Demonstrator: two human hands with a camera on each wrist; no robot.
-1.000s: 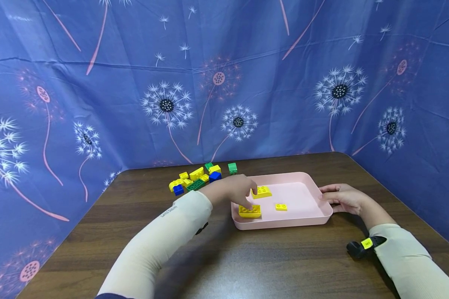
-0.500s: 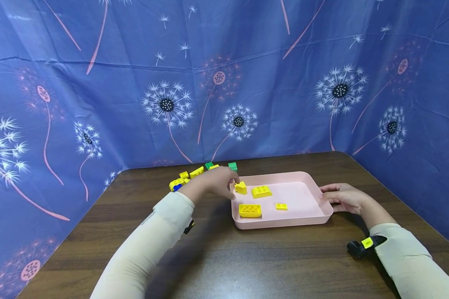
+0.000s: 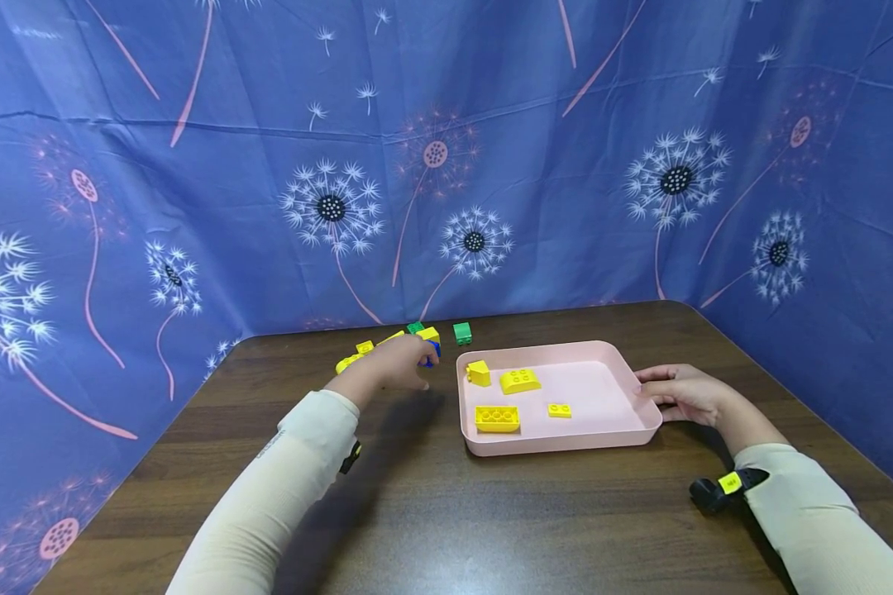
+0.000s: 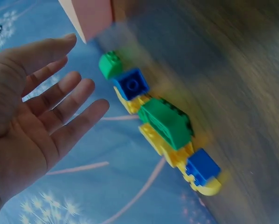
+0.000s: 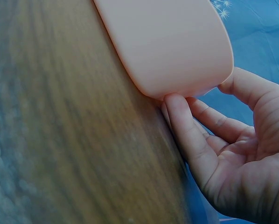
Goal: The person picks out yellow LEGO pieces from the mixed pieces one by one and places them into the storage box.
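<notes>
My left hand (image 3: 396, 364) hovers over a loose group of toy bricks left of the pink tray (image 3: 599, 401). In the left wrist view its fingers are spread and nothing lies between them; a blue brick (image 4: 132, 84) and a green brick (image 4: 165, 122) lie past the fingertips. My right hand (image 3: 685, 395) holds the tray's right end, with fingertips at its rim and outer wall in the right wrist view. Inside the tray lie a yellow wedge-like brick (image 3: 479, 373), a curved yellow brick (image 3: 520, 381), a long yellow brick (image 3: 497, 419) and a small flat yellow brick (image 3: 560, 411).
A green brick (image 3: 462, 333) stands apart near the table's back edge. Other yellow bricks (image 3: 348, 364) lie partly behind my left hand. The brown wooden table (image 3: 491, 521) meets a blue dandelion-patterned cloth (image 3: 551, 190) at the back and sides.
My left hand has moved from over the tray leftward to the loose bricks. The wedge-like yellow brick now shows free of it in the tray's back left corner. My right hand stays put.
</notes>
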